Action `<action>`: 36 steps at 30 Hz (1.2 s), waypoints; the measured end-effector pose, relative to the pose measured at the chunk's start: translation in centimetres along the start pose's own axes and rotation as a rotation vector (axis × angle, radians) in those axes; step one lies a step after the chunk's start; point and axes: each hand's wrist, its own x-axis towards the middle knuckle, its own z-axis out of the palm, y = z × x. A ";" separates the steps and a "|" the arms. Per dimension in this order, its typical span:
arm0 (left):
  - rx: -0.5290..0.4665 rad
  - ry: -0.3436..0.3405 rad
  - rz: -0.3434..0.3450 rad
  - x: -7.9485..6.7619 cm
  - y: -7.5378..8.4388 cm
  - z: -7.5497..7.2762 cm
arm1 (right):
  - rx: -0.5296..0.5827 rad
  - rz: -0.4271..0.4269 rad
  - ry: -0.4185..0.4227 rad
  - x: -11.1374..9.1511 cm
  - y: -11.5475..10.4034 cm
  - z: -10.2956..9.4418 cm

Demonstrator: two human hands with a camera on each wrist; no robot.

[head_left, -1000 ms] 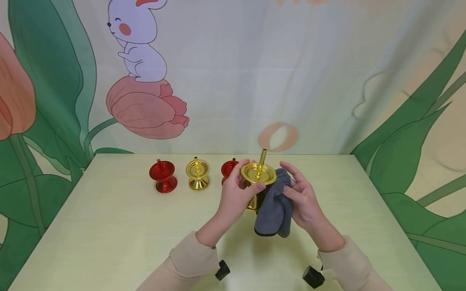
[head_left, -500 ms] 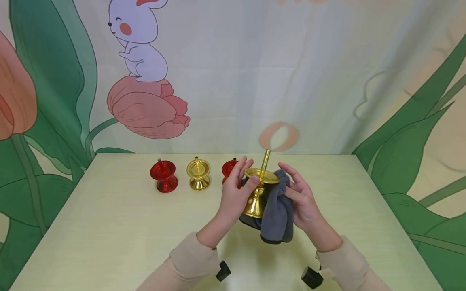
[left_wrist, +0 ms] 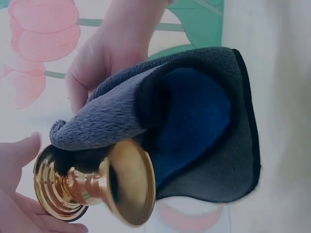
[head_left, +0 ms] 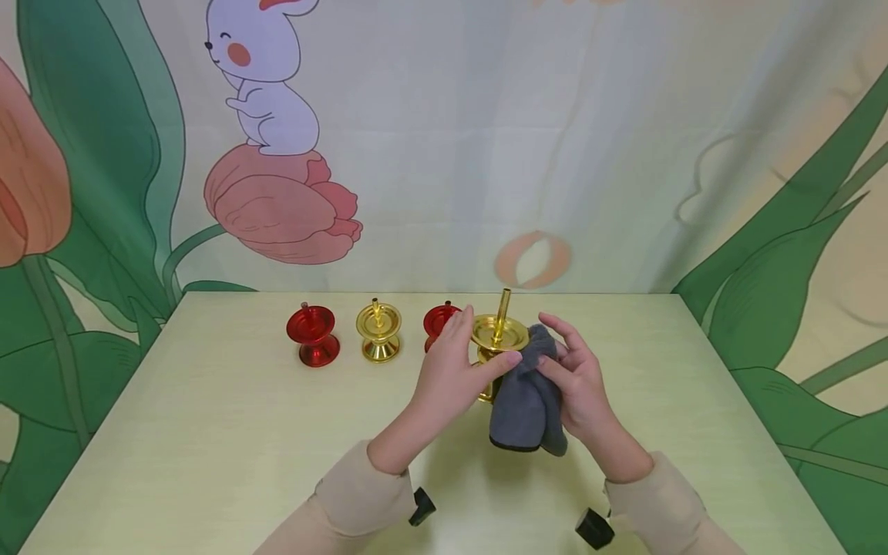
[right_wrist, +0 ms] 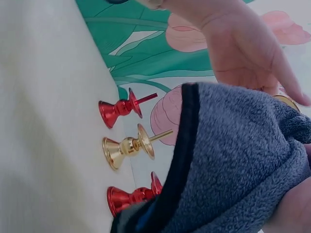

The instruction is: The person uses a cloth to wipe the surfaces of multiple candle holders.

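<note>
A gold candlestick (head_left: 496, 335) with a dish and upright tube is held above the table, its base (left_wrist: 133, 184) showing in the left wrist view. My right hand (head_left: 586, 381) pinches a grey cloth (head_left: 523, 408) that wraps the candlestick's right side and hangs below. The cloth's blue inner face shows in the left wrist view. My left hand (head_left: 451, 366) lies at the candlestick's left side, fingers straight beside the dish and thumb stretched across the front toward the cloth. Part of the stem is hidden behind cloth and thumb.
Along the back of the table (head_left: 229, 432) stand a red candlestick (head_left: 312, 333), a smaller gold one (head_left: 378, 330) and another red candlestick (head_left: 438, 320), partly behind my left hand. A printed curtain (head_left: 430, 154) hangs behind the table's far edge.
The candlestick tilted with its base showing more, then came back nearly upright and turned. My left thumb slid from the dish to lower in front, its fingers straightening. The cloth shifted along with it.
</note>
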 end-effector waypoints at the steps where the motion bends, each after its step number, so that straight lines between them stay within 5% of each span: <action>1: 0.016 -0.002 -0.003 0.1 -0.1 0.0 | -0.041 -0.012 0.011 0.0 0.0 0.0; 6: 0.053 0.040 0.050 0.8 -0.9 0.2 | -0.176 -0.093 0.032 -0.2 0.2 0.3; 11: -0.102 0.023 0.052 1.3 -2.0 0.1 | -0.115 -0.125 -0.045 -0.3 -0.1 0.0; 14: -0.183 -0.063 0.028 1.6 -2.3 -0.2 | -0.014 -0.083 -0.133 -0.2 -0.5 -0.5; 22: -0.484 -0.352 0.105 2.0 -2.7 -1.0 | 0.333 0.074 -0.415 0.2 -1.0 -2.0; 29: -0.678 -0.513 0.114 2.3 -3.0 -0.7 | 0.627 0.152 -0.601 0.8 -0.3 -2.4; 32: -0.672 -0.515 0.110 2.4 -3.0 -0.5 | 0.643 0.188 -0.589 0.9 -0.3 -2.5; 36: -0.642 -0.480 0.100 2.9 -3.0 -0.3 | 0.476 0.228 -0.416 1.0 -0.8 -3.1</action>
